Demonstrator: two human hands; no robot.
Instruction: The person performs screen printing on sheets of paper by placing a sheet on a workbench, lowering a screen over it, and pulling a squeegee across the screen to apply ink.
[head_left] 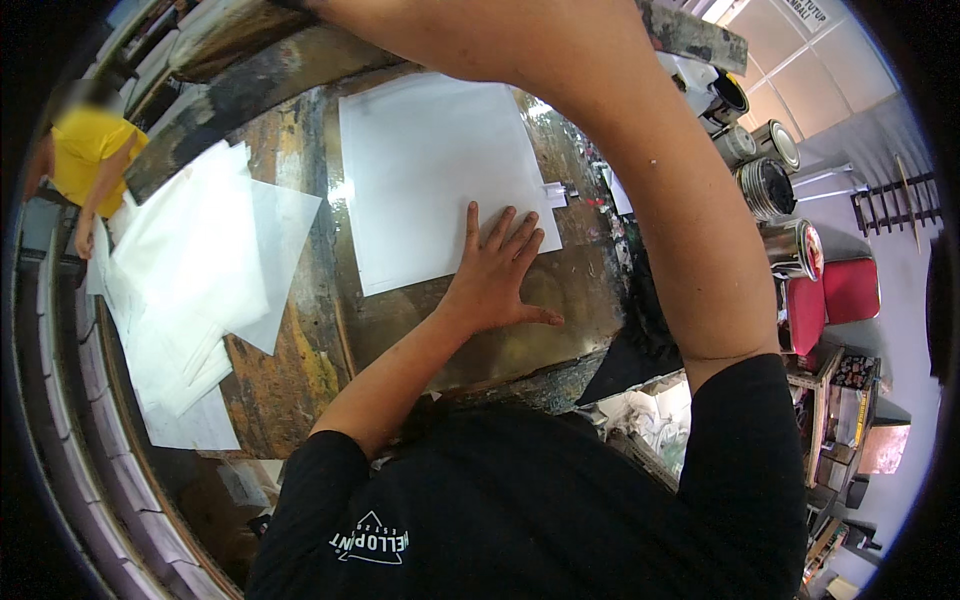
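Observation:
My left hand [497,270] rests palm down with fingers spread, its fingertips on the lower right part of a white paper sheet [430,170]. The sheet lies on a worn, glossy brown board [480,345], and a small clip-like piece [555,194] sits at its right edge. My right arm reaches up and across the far side of the sheet. Only part of my right hand [400,25] shows at the top edge; its fingers are cut off, so what they touch is hidden.
Loose white sheets [190,270] are piled on the stained table at left. Beyond them stands a person in a yellow shirt [95,150]. Several paint cans [765,188] line the right side, near a red chair [850,290]. A paint-stained wooden bar [695,35] lies at the top.

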